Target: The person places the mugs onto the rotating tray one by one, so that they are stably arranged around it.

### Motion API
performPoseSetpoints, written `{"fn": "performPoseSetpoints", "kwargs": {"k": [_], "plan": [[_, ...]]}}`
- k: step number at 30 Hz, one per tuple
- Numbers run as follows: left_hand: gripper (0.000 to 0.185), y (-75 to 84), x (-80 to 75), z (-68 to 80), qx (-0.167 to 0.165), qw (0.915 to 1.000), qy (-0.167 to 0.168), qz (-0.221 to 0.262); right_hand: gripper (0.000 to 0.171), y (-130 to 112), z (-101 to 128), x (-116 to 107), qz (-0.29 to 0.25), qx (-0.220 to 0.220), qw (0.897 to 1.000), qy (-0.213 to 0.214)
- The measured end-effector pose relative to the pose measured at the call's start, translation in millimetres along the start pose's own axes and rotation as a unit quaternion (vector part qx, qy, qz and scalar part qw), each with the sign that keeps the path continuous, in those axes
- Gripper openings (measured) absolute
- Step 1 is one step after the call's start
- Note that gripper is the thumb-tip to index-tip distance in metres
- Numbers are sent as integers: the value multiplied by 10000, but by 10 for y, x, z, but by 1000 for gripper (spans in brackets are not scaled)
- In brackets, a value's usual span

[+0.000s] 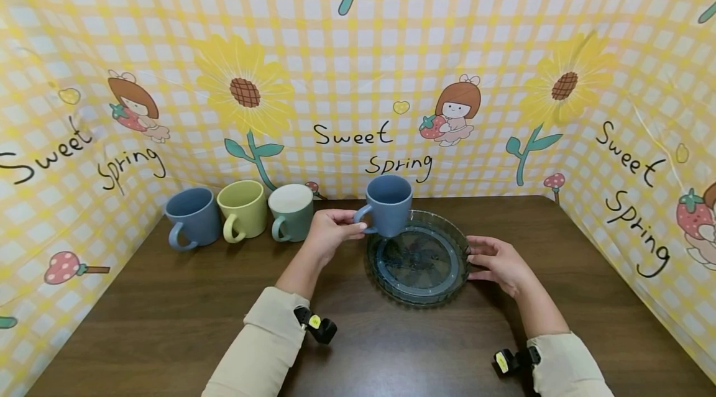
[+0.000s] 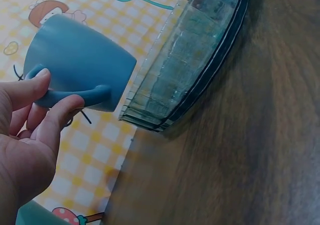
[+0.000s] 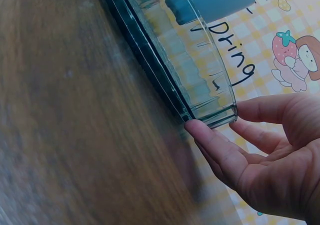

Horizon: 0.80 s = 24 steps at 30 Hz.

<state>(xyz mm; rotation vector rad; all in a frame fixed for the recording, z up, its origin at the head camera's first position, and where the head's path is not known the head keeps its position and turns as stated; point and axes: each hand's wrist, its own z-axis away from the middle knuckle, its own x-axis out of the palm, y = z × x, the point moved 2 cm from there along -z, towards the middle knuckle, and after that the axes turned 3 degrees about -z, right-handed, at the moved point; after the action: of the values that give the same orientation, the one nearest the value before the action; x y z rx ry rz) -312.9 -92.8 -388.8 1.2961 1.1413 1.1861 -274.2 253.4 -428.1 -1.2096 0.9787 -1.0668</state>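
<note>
The left hand (image 1: 330, 235) pinches the handle of a blue mug (image 1: 390, 207), upright over the glass dish's (image 1: 421, 302) far-left side, handle leftward. Straight right-hand (image 1: 501, 266) fingers touch the dish's right edge; cloth (image 1: 347, 74) behind reads "Sweet Spring".

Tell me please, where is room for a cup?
Bare table: before the three mugs, left of the left sleeve; between the sleeves, before the transparent dish; and right of the right hand. Crowded: the mug row; around the dish, where the left hand holds another blue mug.
</note>
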Motion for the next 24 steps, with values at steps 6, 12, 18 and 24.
{"fn": "performPoseSetpoints", "kwargs": {"k": [6,12,18,24], "plan": [[30,-48,46,-29,15,10000,-87,9,56,-2,2,3,-10,-22,10000,-11],[28,-71,90,-61,-32,9998,-159,-96,56,-4,3,6,-5,-2,10000,-7],[33,-114,104,-111,-198,9993,-201,-245,55,-7,-2,4,-14,-8,10000,-13],[34,-186,122,-155,-343,9989,-241,-192,55,1,-5,1,-22,-4,10000,-16]]}}
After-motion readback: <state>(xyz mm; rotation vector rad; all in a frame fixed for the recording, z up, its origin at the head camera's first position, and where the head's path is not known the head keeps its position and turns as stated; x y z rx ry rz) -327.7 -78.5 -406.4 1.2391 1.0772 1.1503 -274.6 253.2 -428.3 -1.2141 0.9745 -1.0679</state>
